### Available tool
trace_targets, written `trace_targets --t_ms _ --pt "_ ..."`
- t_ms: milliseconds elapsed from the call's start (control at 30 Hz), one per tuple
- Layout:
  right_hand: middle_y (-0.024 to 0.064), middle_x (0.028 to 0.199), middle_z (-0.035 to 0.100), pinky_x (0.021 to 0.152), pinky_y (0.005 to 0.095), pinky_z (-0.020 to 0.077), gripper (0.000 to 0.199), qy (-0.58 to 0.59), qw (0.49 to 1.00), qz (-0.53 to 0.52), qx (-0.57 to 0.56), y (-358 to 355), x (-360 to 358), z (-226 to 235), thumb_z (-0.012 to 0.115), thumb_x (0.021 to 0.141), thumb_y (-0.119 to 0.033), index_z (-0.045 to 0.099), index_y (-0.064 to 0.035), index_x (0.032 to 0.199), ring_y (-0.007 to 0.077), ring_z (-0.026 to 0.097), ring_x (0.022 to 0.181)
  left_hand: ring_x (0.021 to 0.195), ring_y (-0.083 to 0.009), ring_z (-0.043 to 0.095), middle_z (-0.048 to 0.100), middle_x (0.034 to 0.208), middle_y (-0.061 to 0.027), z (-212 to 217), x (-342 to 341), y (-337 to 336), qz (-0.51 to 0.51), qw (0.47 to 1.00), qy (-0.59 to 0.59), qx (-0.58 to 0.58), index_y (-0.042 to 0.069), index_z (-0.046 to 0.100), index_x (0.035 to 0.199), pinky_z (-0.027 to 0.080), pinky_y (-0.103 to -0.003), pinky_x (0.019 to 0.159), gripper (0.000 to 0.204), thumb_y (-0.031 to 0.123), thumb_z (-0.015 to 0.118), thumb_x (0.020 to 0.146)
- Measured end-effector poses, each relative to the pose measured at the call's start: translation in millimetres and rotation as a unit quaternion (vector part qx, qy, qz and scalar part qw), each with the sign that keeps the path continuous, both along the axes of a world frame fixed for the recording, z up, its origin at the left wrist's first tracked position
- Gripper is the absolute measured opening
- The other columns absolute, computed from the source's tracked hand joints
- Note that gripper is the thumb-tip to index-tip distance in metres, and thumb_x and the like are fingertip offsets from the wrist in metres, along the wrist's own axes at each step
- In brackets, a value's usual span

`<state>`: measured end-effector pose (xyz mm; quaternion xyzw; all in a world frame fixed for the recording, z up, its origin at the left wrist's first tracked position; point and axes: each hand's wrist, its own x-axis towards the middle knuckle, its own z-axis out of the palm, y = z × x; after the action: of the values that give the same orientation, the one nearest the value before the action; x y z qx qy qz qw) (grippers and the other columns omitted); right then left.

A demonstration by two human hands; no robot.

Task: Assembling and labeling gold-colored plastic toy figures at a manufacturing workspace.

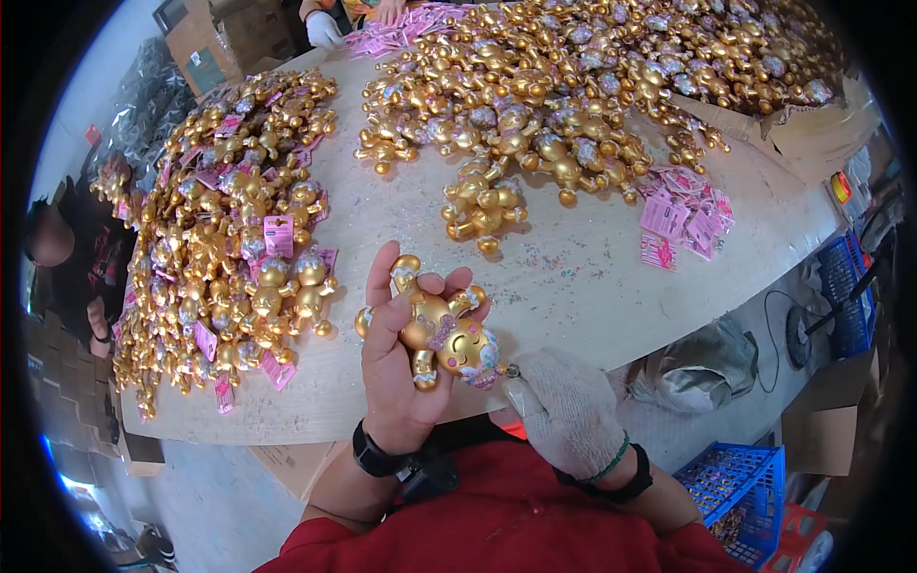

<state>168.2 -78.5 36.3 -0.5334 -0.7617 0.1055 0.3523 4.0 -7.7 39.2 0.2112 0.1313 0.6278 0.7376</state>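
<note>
At the far left, a person in a black shirt [91,244] is beside the table [602,334]. Next is a tall heap of gold dolls [196,248] with pink tags mixed in. Behind it are brown boxes [205,43]. A bit to the right, across the table, is somebody else's hand in a white glove [324,31].

Near the middle, the bare left hand [394,372] has its palm up. Its thumb and fingers are wrapped around one gold doll [427,322], which is above the near part of the table. The doll has a smiley face, pink cheeks and a sparkly bow, and its head tips down to the right.

A small metal ring [513,371] sticks out from the top of its head. The right hand [570,411] wears a pale knit glove. Its bent fingers are at the ring, but I cannot tell if they pinch it.

Farther back is a huge pile of gold dolls [573,105]. To the right are loose pink cards [688,210], then a blue basket [735,487] below.
</note>
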Motion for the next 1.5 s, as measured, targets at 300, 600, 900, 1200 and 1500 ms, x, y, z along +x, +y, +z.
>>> trace_targets --t_ms 300,600,900,1200,1500 --pt "0.0118 0.078 0.057 0.061 0.0413 0.0469 0.015 0.013 1.000 -0.006 -0.013 2.9 -2.5 -2.0 0.066 0.083 -0.016 0.058 -0.0066 0.091 0.0315 0.059 0.072 0.113 -0.0313 0.056 0.060 0.104 -0.0099 -4.1 8.5 -4.1 0.038 0.999 0.027 0.017 0.017 0.033 0.140 0.048 -0.055 0.096 0.051 0.012 0.049 0.092" --pt "0.0125 0.079 0.057 0.061 0.0413 0.0466 0.015 0.042 0.999 -0.008 0.002 2.3 -6.4 -4.9 0.066 0.084 -0.015 0.059 -0.0056 0.093 0.0325 0.059 0.072 0.111 -0.0287 0.058 0.061 0.102 -0.0074 -0.5 10.7 -2.7 0.062 0.996 0.052 0.025 0.019 0.035 0.141 0.048 -0.056 0.095 0.050 0.015 0.049 0.093" --pt "0.0142 0.077 0.060 0.061 0.0398 0.0470 0.013 0.239 0.963 0.006 -0.128 6.3 -8.7 -24.3 0.062 0.087 -0.016 0.062 -0.0028 0.089 0.0324 0.059 0.071 0.111 -0.0301 0.055 0.058 0.099 -0.0106 -4.5 10.3 -3.9 0.046 0.996 0.053 0.053 0.017 0.031 0.140 0.051 -0.051 0.092 0.051 0.012 0.050 0.093" --pt "-0.0030 0.069 0.050 0.052 0.0249 0.0365 0.017 0.555 0.778 0.021 -0.293 10.9 -16.9 -23.4 0.052 0.092 -0.013 0.064 -0.0010 0.096 0.0069 0.044 0.058 0.109 -0.0313 0.055 0.058 0.099 -0.0109 -4.6 18.1 2.3 0.046 0.994 0.044 0.088 0.016 0.032 0.139 0.053 -0.049 0.087 0.050 0.011 0.051 0.093" --pt "-0.0056 0.066 0.047 0.049 0.0235 0.0320 0.014 0.429 0.859 0.023 -0.277 15.3 -14.4 -13.3 0.053 0.091 -0.009 0.065 -0.0032 0.093 0.0050 0.044 0.057 0.108 -0.0323 0.055 0.058 0.096 -0.0106 -12.6 14.6 11.1 0.018 0.989 0.093 0.117 0.019 0.032 0.139 0.054 -0.048 0.085 0.054 0.010 0.049 0.089"
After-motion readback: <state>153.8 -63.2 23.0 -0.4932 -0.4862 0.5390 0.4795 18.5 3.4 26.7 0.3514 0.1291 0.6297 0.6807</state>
